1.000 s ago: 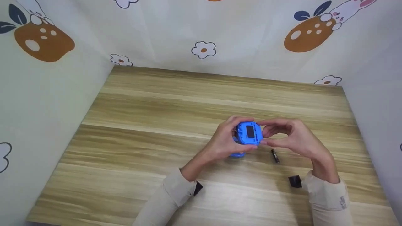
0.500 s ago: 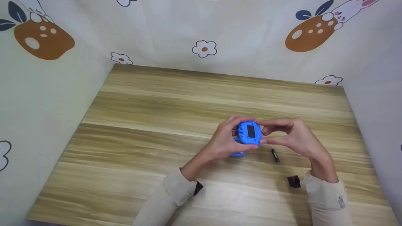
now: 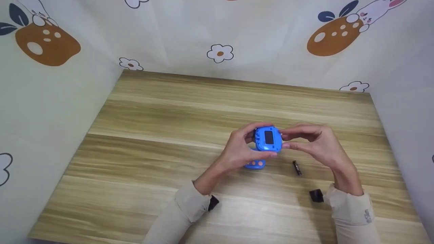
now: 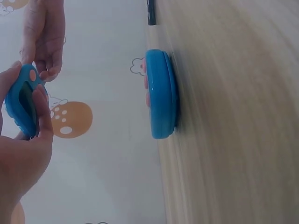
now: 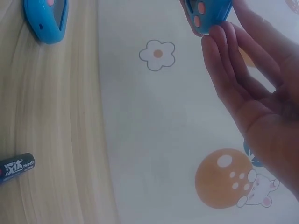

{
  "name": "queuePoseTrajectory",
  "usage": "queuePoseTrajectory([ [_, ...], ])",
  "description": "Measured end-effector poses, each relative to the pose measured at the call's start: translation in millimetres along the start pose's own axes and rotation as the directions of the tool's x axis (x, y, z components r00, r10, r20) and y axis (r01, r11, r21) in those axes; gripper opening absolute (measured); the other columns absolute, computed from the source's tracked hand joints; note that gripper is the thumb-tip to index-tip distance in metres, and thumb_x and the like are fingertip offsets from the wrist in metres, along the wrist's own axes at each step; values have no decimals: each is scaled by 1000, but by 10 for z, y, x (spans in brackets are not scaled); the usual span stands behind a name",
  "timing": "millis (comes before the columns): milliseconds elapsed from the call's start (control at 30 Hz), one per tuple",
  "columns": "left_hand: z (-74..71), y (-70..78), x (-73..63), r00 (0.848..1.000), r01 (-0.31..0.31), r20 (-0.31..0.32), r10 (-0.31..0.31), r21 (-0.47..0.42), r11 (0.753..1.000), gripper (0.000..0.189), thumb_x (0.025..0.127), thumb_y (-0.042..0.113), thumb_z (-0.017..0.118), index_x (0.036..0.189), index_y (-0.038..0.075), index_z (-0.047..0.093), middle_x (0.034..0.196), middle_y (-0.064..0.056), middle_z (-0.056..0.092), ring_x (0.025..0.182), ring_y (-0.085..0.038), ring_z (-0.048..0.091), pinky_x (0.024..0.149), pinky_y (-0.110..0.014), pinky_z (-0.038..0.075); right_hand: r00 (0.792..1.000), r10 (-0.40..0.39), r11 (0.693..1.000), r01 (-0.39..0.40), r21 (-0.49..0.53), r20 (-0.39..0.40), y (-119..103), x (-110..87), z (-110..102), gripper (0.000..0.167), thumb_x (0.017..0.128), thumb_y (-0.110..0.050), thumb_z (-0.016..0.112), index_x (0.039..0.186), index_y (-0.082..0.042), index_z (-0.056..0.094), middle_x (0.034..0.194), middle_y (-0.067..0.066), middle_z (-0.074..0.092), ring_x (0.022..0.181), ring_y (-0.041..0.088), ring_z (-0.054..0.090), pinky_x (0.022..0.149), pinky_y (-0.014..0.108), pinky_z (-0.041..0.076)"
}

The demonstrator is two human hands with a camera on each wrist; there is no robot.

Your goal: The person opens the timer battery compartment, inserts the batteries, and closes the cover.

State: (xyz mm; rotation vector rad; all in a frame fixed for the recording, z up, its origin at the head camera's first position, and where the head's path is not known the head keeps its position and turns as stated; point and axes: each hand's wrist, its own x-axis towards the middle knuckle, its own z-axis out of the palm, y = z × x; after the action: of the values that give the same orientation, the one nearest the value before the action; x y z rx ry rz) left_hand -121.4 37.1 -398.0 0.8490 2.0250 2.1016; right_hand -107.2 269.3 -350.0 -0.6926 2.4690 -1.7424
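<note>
My left hand [image 3: 239,145] grips a blue handheld toy device [image 3: 269,139], its fingers on the far edge and thumb on the near edge. A dark rectangle on the device's back faces up in the head view. Pink round buttons [image 5: 201,8] show on its other face in the right wrist view. My right hand [image 3: 317,144] holds the right end of the device between thumb and fingertips. A second blue device [image 4: 161,93] with pink buttons lies on the table below, partly hidden by my left hand in the head view.
On the wooden table [image 3: 152,162], a black battery [image 3: 297,168] lies below my right hand, lettered in the right wrist view [image 5: 17,166]. Black wrist pieces [image 3: 316,195] stick out from both sleeves. Patterned cloth walls [image 3: 257,34] stand around the table.
Both hands have lifted the held device slightly away from me, showing more of the second device. Dark gaps along the right side of the held device's back no longer show.
</note>
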Motion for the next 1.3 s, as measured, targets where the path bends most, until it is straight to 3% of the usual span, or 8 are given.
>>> queuePoseTrajectory([
  [100,-7,114,-13,1000,-13,-10,13,-22,1000,67,72,3,87,131,-1,57,124,-11,62,107,-19,62,93,-36,50,1000,-5,1000,5,11,-24,124,10,-16,31,78,9,77,108,4,72,101,19,70,91,28,69,84,31,54],
  [300,-5,168,-24,1000,-16,-20,16,-12,1000,65,72,2,86,130,1,57,123,-5,63,107,-13,62,92,-31,50,998,36,990,-29,137,-50,323,36,-34,25,81,7,75,105,6,72,101,20,70,90,27,69,77,31,56],
  [567,-4,159,-28,1000,-24,-6,23,-19,1000,66,73,3,86,131,1,57,125,-6,62,106,-12,62,92,-31,50,988,142,949,-155,274,68,420,43,-66,37,88,2,70,124,6,62,100,21,70,91,28,69,80,34,56],
  [733,-5,177,-29,1000,-29,3,29,-33,999,64,72,3,86,130,0,57,123,-9,63,103,-14,64,90,-34,52,985,142,937,-167,305,102,433,51,-70,36,89,3,68,124,6,62,102,24,69,92,31,69,81,38,56],
  [1067,32,200,-19,998,-60,27,61,-43,997,65,70,-2,87,128,-4,57,120,-13,64,102,-19,65,87,-33,53,983,133,933,-168,319,128,379,40,-103,35,87,8,69,120,8,61,102,21,69,92,28,68,80,35,56],
  [1300,25,-77,3,998,-33,48,35,-51,998,69,71,7,89,131,5,56,121,-1,63,102,-12,64,90,-31,52,982,140,971,-161,178,127,265,0,-108,36,89,3,69,123,5,61,104,23,67,93,31,68,82,36,55],
])
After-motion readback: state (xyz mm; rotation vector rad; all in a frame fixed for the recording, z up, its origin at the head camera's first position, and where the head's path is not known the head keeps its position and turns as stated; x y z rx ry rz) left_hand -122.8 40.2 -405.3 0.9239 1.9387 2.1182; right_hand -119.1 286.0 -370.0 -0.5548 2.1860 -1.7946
